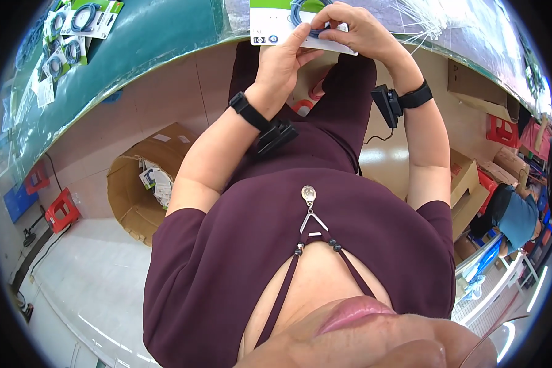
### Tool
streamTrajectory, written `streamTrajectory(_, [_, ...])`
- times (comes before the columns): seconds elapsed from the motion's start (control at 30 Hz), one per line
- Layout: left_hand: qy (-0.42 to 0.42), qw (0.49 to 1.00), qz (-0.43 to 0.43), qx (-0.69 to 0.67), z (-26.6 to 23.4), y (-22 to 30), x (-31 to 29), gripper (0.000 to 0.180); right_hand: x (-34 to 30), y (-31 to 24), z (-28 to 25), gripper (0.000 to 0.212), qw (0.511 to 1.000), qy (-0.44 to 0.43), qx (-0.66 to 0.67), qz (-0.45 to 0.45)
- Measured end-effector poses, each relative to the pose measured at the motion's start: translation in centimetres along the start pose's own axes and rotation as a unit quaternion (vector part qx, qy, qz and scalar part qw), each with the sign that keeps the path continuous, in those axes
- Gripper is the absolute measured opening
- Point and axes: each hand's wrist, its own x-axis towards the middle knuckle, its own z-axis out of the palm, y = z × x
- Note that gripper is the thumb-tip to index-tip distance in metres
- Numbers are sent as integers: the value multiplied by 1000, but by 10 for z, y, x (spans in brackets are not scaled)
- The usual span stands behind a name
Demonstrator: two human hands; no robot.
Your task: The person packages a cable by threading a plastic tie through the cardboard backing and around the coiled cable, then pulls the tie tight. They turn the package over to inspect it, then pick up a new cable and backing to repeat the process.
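A white and green packaging card (268, 24) is held up at the table's near edge, at the top of the view. On it lies a coiled blue-grey cable (297, 13), partly covered by my fingers. My left hand (282, 64) grips the card's lower edge, thumb on the front near the coil and fingers behind. My right hand (359, 32) bends over the card's right part, its thumb and forefinger closed in a pinch at the coil. Anything thin between those fingertips is too small to make out.
Carded cable coils (73, 52) lie in a pile on the green table (165, 27) at the left. Loose white cable ties (424, 21) spread at the upper right. Below stands a cardboard box (126, 202) holding cards. A person (512, 214) is at the far right, near more boxes.
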Motion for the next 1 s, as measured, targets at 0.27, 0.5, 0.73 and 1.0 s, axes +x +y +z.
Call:
streamTrajectory(0.27, [50,998,-5,31,3,5,-5,25,-11,-23,-13,25,939,7,225,259])
streamTrajectory(0.5, [60,998,-8,10,8,2,-3,26,-5,-54,-5,27,984,-18,-22,176])
streamTrajectory(0.73, [26,998,-10,-47,6,-2,-11,31,-14,-51,5,32,985,-23,-75,151])
streamTrajectory(1.0, [-26,999,34,6,-18,-18,-9,36,-28,-42,33,23,981,48,-158,104])
